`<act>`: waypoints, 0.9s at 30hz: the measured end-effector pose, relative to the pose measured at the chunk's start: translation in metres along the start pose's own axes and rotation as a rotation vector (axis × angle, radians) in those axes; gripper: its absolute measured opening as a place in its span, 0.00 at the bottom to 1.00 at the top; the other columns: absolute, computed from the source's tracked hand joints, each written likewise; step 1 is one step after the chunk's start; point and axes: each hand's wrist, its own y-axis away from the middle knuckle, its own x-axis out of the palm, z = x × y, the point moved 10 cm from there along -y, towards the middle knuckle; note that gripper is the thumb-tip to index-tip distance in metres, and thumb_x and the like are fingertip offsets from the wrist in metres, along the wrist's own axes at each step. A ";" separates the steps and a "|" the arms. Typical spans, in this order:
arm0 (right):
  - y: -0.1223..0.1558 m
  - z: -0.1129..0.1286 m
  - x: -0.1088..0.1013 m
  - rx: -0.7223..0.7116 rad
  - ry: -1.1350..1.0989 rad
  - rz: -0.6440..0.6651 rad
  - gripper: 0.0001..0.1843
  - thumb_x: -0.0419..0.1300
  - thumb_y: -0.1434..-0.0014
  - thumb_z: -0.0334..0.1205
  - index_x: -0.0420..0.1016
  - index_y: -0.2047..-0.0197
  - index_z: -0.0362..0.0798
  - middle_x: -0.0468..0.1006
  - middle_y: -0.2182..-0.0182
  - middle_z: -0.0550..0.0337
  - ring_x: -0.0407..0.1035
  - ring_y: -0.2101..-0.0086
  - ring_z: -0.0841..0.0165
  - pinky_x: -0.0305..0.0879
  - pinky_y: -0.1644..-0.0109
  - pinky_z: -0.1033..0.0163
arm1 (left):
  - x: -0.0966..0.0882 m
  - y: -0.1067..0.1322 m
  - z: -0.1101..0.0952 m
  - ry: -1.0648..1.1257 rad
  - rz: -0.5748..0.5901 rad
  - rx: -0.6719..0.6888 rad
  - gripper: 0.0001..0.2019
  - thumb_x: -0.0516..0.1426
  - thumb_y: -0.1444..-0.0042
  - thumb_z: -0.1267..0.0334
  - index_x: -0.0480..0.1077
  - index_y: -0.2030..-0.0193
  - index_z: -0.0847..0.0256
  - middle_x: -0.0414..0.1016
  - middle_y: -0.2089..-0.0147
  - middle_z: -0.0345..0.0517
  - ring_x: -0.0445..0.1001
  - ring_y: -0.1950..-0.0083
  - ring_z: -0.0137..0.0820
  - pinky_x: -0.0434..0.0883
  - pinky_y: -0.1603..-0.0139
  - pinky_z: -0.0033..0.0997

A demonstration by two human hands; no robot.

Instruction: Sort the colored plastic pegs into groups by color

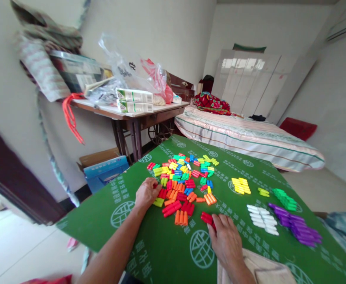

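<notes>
Small coloured plastic tubes, shaped like pen caps, lie in a mixed pile [181,173] on the green board. At the pile's left edge is my left hand [147,193], its fingers curled in beside some red tubes [162,193]; what they pinch, if anything, is hidden. My right hand [226,238] rests on the board nearer to me, thumb and fingers closed around a few red tubes [207,217]. Between the hands lie rows of red tubes [172,209] and orange tubes [181,217].
Sorted groups sit on the right: yellow tubes [240,185], white tubes [262,219], green tubes [284,199] and purple tubes [297,225]. A beige cloth [258,268] is under my right forearm. Beyond the green board [152,244] stand a cluttered desk [108,112] and a bed [244,134].
</notes>
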 end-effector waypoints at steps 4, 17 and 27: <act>0.003 -0.003 0.005 -0.019 -0.020 -0.022 0.11 0.51 0.38 0.39 0.71 0.56 0.47 0.73 0.63 0.53 0.65 0.61 0.61 0.60 0.57 0.58 | 0.000 0.001 -0.001 0.009 0.000 0.009 0.08 0.54 0.47 0.59 0.65 0.73 0.58 0.69 0.64 0.40 0.69 0.65 0.28 0.64 0.65 0.27; 0.005 -0.003 0.005 -0.003 -0.012 0.000 0.12 0.50 0.38 0.39 0.70 0.55 0.47 0.73 0.63 0.52 0.64 0.60 0.60 0.60 0.55 0.57 | -0.001 0.003 0.000 0.049 0.003 -0.016 0.07 0.54 0.48 0.58 0.67 0.73 0.58 0.72 0.60 0.42 0.71 0.61 0.31 0.66 0.63 0.28; 0.005 -0.006 0.005 -0.008 -0.029 -0.010 0.12 0.51 0.38 0.41 0.70 0.54 0.46 0.73 0.62 0.51 0.64 0.60 0.60 0.60 0.55 0.58 | -0.001 0.002 -0.001 0.075 0.011 0.006 0.07 0.54 0.49 0.58 0.66 0.74 0.57 0.73 0.60 0.42 0.72 0.58 0.32 0.68 0.59 0.28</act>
